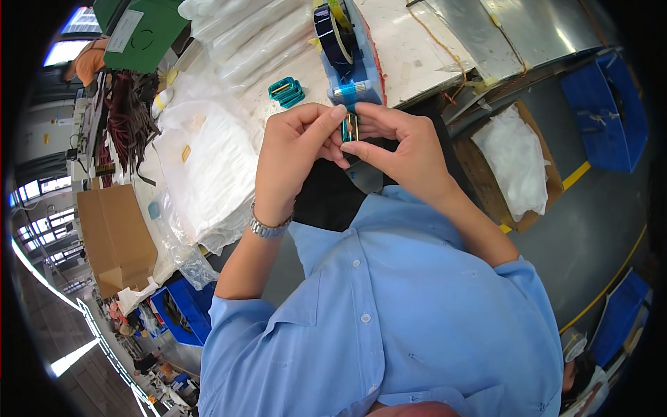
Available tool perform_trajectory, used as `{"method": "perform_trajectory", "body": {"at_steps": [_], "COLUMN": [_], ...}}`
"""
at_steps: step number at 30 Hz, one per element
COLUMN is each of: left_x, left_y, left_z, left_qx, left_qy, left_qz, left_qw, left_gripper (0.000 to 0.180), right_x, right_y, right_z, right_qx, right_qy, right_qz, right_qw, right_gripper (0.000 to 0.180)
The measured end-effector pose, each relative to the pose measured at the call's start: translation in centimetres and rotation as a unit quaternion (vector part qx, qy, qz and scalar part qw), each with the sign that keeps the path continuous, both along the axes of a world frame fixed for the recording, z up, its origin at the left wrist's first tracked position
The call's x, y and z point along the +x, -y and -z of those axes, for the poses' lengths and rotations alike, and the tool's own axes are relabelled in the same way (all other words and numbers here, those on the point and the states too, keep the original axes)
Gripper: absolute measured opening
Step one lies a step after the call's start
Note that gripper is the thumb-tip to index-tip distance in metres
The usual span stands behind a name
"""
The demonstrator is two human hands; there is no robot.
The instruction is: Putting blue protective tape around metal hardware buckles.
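Note:
Between my two hands is a small gold metal buckle [353,127] with teal film about it. My left hand [295,149] pinches it from the left with thumb and fingers. From the other side, the thumb and fingers of my right hand [406,142] close on it too. Just beyond my fingertips stands a blue tape dispenser [373,52] with a roll of dark blue tape [332,36]. A blue strip of tape [349,94] shows at its near end, close to my fingers. To the left on the table lies a teal-wrapped gold buckle bundle [286,92].
White plastic-wrapped stacks [208,163] cover the table's left part. Further left are a cardboard box [117,236], dark straps [128,104] and a green bin [146,35]. A carton with white plastic [514,163] and a blue bin [604,111] stand on the right.

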State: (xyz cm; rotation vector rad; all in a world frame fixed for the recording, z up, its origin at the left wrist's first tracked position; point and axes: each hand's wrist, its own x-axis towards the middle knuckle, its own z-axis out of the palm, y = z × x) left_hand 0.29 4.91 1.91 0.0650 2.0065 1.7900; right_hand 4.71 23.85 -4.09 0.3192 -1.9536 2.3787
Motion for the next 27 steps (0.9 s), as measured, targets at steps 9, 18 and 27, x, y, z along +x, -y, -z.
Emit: {"method": "perform_trajectory", "body": {"at_steps": [9,18,27], "left_x": [-1.0,-0.8,3.4], "left_y": [0.5,-0.7,-1.2], "left_z": [0.5,-0.5,-0.4], "left_qx": [0.068,-0.051,-0.208], "left_qy": [0.045,-0.014,-0.354], "left_qz": [0.038,0.006,-0.073], "left_qw": [0.996,0.999,0.909], "left_gripper": [0.026,0.020,0.017], "right_x": [0.1,0.2,0.6], "right_y": [-0.1,-0.2,1.1], "right_z": [0.2,0.0,-0.6], "right_qx": [0.032,0.076,-0.102], "right_qy": [-0.015,-0.017,0.036], "right_qz": [0.018,0.030,0.036], "right_qw": [0.999,0.996,0.994], "right_gripper": [0.050,0.054,0.040]}}
